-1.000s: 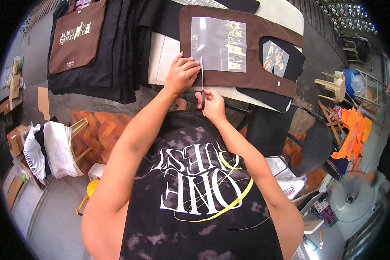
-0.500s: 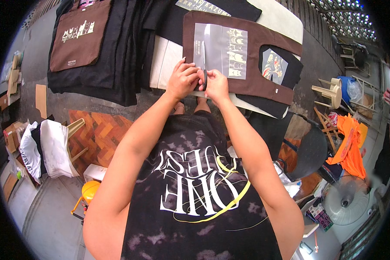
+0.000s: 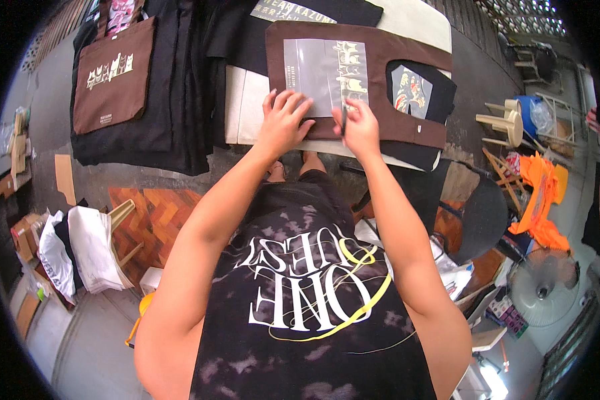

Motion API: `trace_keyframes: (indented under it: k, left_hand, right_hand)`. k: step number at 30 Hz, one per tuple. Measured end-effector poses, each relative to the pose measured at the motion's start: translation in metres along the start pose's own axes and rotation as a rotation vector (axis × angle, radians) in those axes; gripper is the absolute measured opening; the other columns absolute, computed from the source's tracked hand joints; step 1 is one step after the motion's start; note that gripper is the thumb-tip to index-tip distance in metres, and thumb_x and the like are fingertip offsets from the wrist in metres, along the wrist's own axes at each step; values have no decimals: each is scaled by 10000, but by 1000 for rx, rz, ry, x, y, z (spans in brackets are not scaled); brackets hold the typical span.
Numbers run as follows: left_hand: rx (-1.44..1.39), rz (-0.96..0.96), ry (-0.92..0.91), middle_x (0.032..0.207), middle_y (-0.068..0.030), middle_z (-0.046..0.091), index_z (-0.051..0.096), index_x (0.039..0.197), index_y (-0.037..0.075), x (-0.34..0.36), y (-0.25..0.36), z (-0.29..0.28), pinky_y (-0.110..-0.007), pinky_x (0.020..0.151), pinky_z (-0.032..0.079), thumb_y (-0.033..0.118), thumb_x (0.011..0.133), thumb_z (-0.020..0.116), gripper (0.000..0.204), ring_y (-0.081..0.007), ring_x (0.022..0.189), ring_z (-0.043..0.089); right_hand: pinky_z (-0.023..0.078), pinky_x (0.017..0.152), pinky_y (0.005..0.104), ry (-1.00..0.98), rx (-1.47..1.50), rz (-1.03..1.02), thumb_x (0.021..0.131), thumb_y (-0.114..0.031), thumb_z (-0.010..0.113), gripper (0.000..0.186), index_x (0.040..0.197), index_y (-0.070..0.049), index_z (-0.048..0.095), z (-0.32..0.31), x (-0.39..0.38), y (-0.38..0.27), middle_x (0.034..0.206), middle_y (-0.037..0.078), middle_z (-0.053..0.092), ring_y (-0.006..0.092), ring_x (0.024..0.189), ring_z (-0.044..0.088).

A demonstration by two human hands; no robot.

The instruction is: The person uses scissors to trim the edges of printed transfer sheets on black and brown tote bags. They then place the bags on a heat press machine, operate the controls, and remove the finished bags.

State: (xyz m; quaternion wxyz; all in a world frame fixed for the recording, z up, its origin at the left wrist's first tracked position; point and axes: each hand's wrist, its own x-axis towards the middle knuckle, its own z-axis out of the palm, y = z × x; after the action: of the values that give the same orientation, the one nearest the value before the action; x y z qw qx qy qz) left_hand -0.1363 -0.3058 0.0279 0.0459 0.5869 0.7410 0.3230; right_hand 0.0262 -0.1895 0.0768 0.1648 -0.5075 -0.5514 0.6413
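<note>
A brown tote bag [image 3: 388, 100] lies flat before me, its handle opening to the right. On it rests a clear film sheet [image 3: 313, 77] with a row of pale cat figures along its right side. My left hand [image 3: 284, 123] is open, its fingers spread over the film's lower left corner and the bag's edge. Close to the film's lower right corner, my right hand [image 3: 361, 130] is closed round the dark-handled scissors [image 3: 345, 119]. Most of the scissors is hidden by the fingers or blurred.
Under the bag are black cloth pieces [image 3: 443, 93] and a pale board [image 3: 243, 100]. Another brown tote [image 3: 117, 77] lies on stacked black fabric [image 3: 173, 127] at left. At right stand a cream stool [image 3: 510, 120], a dark round seat [image 3: 480, 220] and a fan [image 3: 543, 290].
My hands have moved apart. The right hand has carried the scissors rightward, toward the film's right corner, and the left has spread out onto the film's left corner.
</note>
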Motion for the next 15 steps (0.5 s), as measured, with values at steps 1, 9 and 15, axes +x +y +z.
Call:
trace_keyframes:
  k: [1, 9, 15]
  left_hand:
    - [56, -1, 35, 1195, -11, 638, 728, 1053, 143, 6, 8, 2, -578, 1151, 216, 223, 787, 769, 281, -255, 1276, 501]
    - [-137, 112, -21, 1069, -74, 661, 742, 963, 138, 14, 16, -5, -454, 950, 448, 170, 770, 771, 198, -291, 1082, 610]
    - [-417, 731, -512, 988, -103, 647, 691, 1009, 60, -41, 157, 25, -443, 852, 486, 163, 738, 785, 305, -309, 942, 621]
  right_hand:
    - [428, 417, 275, 32, -125, -25, 989, -69, 567, 197, 1178, -33, 608, -14, -22, 11, 839, 85, 692, 134, 577, 611]
    - [544, 562, 293, 507, 265, 381, 985, -57, 572, 296, 1281, -50, 576, -40, -173, 30, 899, 75, 675, 148, 684, 650]
    - [563, 828, 360, 582, 624, 139, 898, -38, 629, 358, 1251, -97, 637, -74, -181, 134, 975, 97, 692, 210, 908, 654]
